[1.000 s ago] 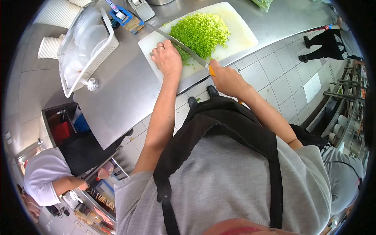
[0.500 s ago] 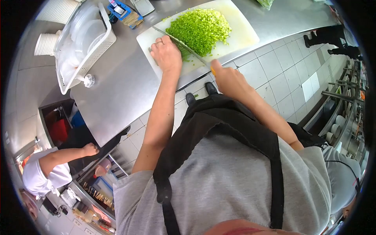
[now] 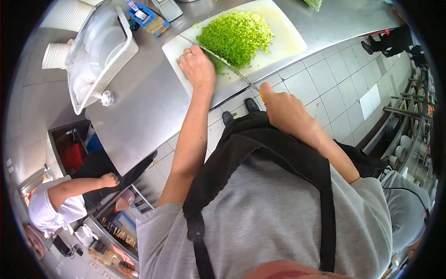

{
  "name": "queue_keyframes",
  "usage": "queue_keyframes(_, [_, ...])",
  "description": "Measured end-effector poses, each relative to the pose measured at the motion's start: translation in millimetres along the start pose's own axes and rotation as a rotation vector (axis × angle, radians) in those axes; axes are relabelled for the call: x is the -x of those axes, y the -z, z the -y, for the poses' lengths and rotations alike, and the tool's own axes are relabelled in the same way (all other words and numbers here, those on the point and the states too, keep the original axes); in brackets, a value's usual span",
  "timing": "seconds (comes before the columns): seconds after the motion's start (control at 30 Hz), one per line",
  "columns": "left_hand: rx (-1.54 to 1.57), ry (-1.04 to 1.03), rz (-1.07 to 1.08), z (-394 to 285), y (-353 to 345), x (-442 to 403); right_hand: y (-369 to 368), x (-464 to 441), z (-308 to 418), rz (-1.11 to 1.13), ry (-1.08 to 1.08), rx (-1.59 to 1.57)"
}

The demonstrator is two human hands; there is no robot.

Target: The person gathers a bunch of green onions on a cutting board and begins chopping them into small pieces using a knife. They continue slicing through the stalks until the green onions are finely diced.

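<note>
On a white cutting board (image 3: pixel 290 39) lies a big heap of finely chopped green vegetable (image 3: pixel 236 37), bright green, possibly celery or spring onion. My left hand (image 3: pixel 197 67) rests on the board's left part, its fingers curled over a bunch of uncut green stalks (image 3: pixel 216 62) that it mostly hides. My right hand (image 3: pixel 288 109) is wrapped round the yellow handle of a long knife (image 3: pixel 234 70), just past the board's near edge. The blade slants across the board, close beside my left fingers, between them and the heap. A few loose green bits lie near the blade.
The steel table (image 3: pixel 139 116) carries a white basket (image 3: pixel 109 69) of plastic lids, stacked white containers (image 3: pixel 56 55) and a blue box (image 3: pixel 147 19). A green bag (image 3: pixel 315 3) lies at the far edge. Another person's arm (image 3: pixel 76 188) is at lower left; shelves (image 3: pixel 409 125) stand at right.
My right hand has pulled back towards my body and right, drawing the knife with it. My left hand stays almost where it was on the stalks.
</note>
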State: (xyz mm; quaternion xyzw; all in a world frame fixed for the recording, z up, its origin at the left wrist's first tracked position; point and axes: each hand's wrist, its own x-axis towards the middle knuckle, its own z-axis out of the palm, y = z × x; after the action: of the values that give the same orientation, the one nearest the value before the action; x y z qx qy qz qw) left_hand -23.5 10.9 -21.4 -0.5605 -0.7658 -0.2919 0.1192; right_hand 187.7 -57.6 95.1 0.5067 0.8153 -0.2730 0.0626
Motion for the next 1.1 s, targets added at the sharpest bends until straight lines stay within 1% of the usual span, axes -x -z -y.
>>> queue_keyframes(0.07, [0.006, 0.013, 0.018, 0, 1, 0, -13, -15, -4, -0.036, 0.026, -0.055])
queue_keyframes(0.2, [0.022, -0.017, -0.019, 2, 0, 2, -20, -46, -5, -0.071, 0.043, -0.077])
queue_keyframes(0.27, [0.021, -0.037, -0.030, 0, 0, -1, -22, -52, -12, -0.159, 0.126, -0.169])
queue_keyframes(0.3, [0.030, -0.003, -0.021, 0, -1, 0, -23, -50, -15, -0.165, 0.127, -0.166])
queue_keyframes(0.37, [0.037, 0.036, -0.012, 0, 0, -1, -11, -38, -6, -0.088, 0.099, -0.130])
queue_keyframes(0.47, [0.014, 0.002, -0.007, 2, -1, 0, 12, -8, 4, -0.033, 0.045, -0.064])
queue_keyframes(0.53, [0.016, 0.007, -0.045, -1, -1, 1, 11, 2, 2, -0.004, 0.020, -0.049])
queue_keyframes(0.6, [0.009, -0.001, -0.022, 0, 0, 0, 8, 0, 2, 0.025, 0.000, -0.035])
queue_keyframes(0.7, [0.010, -0.003, 0.008, 1, 1, -1, -10, -24, -1, 0.032, -0.013, -0.109])
queue_keyframes(0.77, [0.019, -0.003, 0.009, 1, 0, 2, -21, -52, -5, -0.053, 0.046, -0.148])
queue_keyframes(0.87, [0.040, 0.006, 0.007, -3, 6, -3, -24, -58, -9, -0.109, 0.095, -0.172])
queue_keyframes(0.93, [-0.013, 0.094, 0.004, -8, 16, 1, -14, -48, -5, -0.084, 0.082, -0.144])
queue_keyframes(1.1, [-0.010, 0.100, 0.087, -2, 9, 0, 8, -6, 6, -0.007, 0.026, -0.046])
